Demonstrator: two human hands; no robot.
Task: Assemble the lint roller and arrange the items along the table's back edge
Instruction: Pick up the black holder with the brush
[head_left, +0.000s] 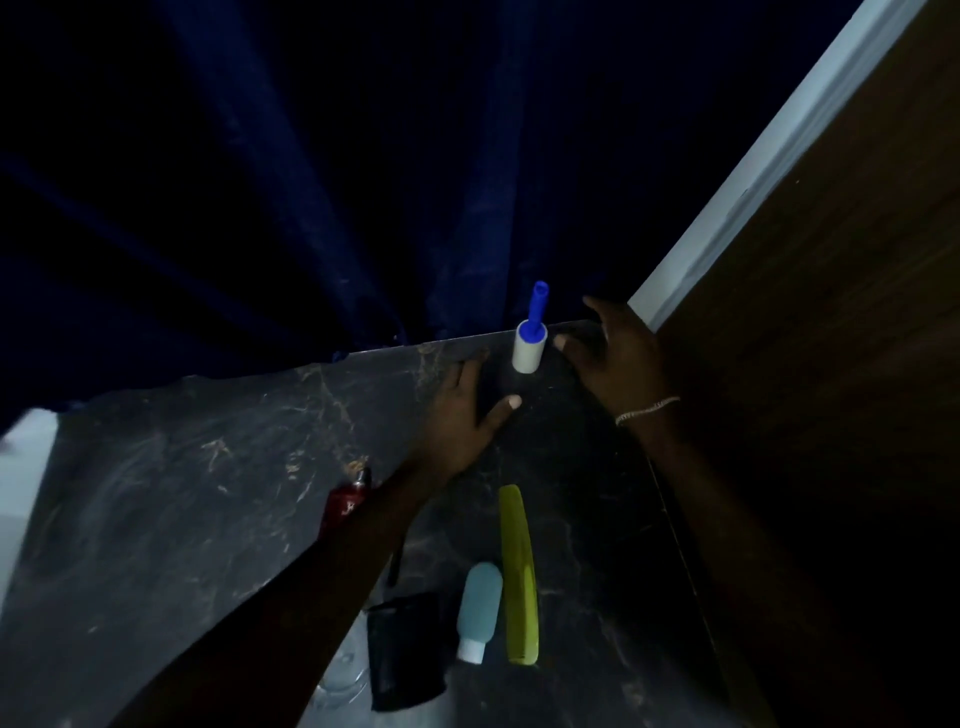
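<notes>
Pouch dim, red item arm-hidden

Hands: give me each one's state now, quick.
Left hand: open, flat on the table, holding nothing.
Right hand: open beside the lint roller, not gripping.

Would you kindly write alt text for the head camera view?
A lint roller stands upright at the back edge of a dark table, between open left hand and right hand. Nearer lie a green comb and small bottle.
</notes>
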